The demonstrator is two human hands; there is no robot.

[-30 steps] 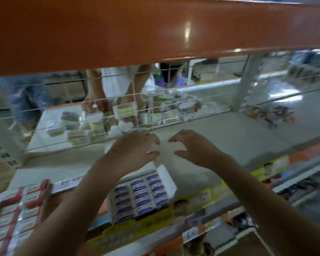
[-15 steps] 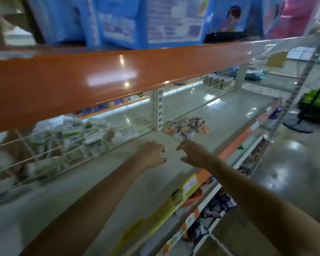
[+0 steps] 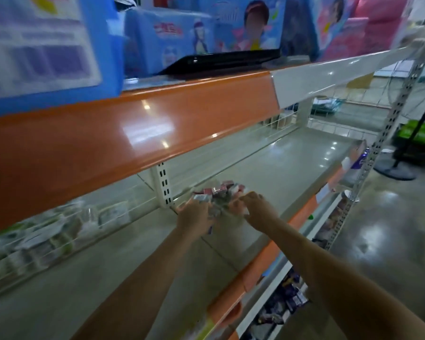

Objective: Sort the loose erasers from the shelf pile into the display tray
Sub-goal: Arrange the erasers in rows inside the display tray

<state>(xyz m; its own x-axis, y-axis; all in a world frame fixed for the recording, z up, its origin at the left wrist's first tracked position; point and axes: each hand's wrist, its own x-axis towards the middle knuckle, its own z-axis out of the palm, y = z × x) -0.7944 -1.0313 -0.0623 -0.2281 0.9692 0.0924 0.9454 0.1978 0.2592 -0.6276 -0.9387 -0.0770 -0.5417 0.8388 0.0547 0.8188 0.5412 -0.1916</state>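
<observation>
Your left hand (image 3: 194,218) and right hand (image 3: 252,207) reach onto the grey shelf (image 3: 268,173), both at the near edge of the pile of loose erasers (image 3: 219,192) beside the white upright post (image 3: 163,186). Your fingers curl among the small packets, but blur hides whether either hand actually grips one.

Eraser pile (image 3: 219,195) – blurred, part-hidden

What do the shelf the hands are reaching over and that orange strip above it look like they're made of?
The shelf looks like painted sheet metal, pale grey-green and semi-gloss: ceiling lights mirror softly on its flat surface. The orange strip also looks like glossy coated metal, or maybe plastic, with sharp light reflections along its curved face. The slotted upright seems to be cream painted steel.
</observation>
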